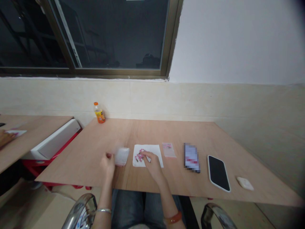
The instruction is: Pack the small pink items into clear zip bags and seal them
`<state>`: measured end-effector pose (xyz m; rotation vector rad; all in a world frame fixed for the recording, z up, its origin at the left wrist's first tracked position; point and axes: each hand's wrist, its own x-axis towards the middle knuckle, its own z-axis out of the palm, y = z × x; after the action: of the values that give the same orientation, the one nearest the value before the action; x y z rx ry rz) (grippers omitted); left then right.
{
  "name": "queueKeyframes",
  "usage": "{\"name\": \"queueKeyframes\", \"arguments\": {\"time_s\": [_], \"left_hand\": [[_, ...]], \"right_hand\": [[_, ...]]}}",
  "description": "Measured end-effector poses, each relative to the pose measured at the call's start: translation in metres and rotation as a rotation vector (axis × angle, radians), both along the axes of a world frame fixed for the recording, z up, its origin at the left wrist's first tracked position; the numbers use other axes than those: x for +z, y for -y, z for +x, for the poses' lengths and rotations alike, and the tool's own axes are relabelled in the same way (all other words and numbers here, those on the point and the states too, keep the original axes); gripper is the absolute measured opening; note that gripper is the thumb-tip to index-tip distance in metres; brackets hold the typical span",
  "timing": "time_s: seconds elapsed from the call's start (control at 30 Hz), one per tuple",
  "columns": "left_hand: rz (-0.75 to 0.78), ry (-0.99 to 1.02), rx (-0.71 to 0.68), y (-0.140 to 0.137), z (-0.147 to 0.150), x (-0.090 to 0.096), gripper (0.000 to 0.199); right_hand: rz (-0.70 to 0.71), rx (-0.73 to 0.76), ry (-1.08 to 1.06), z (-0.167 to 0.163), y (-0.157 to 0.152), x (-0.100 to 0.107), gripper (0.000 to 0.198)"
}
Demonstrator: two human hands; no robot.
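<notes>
Small pink pieces (139,156) lie in a loose pile on a white sheet of paper (156,151); a few are darker, and their kind is too small to tell. My right hand (153,164) reaches over the sheet, fingertips at the pile, thumb and forefinger apart. My left hand (108,163) is closed just above the table, left of some clear plastic bags (122,157). A blurred, see-through patch shows by its fingers, so what it holds cannot be made out. To the right of the sheet lies a small clear bag (169,150) with pink pieces inside.
Farther right are a phone (191,157) with a lit screen, a black-screened tablet or phone (218,173) with a white rim, and a white object (245,183). An orange drink bottle (99,114) stands at the back left. Another person's hand (6,138) is on the neighbouring table.
</notes>
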<state>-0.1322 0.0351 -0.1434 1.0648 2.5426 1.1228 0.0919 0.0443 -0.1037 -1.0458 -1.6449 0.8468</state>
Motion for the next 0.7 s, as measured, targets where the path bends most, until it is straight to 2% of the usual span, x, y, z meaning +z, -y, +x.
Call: {"name": "queueKeyframes", "arguments": {"time_s": [0.1, 0.17, 0.2, 0.3, 0.37, 0.53, 0.7], "left_hand": [[0.243, 0.124, -0.069, -0.001, 0.014, 0.014, 0.021], [0.437, 0.270, -0.184, -0.002, 0.032, 0.027, 0.028], [0.469, 0.323, -0.236, -0.002, 0.042, 0.034, 0.032], [0.504, 0.429, -0.327, -0.001, 0.069, 0.052, 0.033], [0.518, 0.416, -0.394, 0.000, 0.081, 0.058, 0.031], [0.457, 0.309, -0.528, 0.002, 0.087, 0.064, 0.026], [0.399, 0.350, -0.645, 0.004, 0.091, 0.067, 0.022]], "right_hand": [[-0.030, -0.008, -0.064, -0.002, 0.002, 0.005, 0.022], [-0.048, 0.006, -0.098, -0.007, 0.005, 0.009, 0.021], [-0.056, 0.021, -0.109, -0.010, 0.006, 0.012, 0.022], [-0.064, 0.082, -0.119, -0.016, 0.010, 0.018, 0.023], [-0.056, 0.106, -0.109, -0.017, 0.011, 0.021, 0.023], [-0.060, 0.064, -0.049, -0.006, 0.010, 0.022, 0.023], [-0.036, 0.015, 0.007, 0.001, 0.006, 0.016, 0.015]]}}
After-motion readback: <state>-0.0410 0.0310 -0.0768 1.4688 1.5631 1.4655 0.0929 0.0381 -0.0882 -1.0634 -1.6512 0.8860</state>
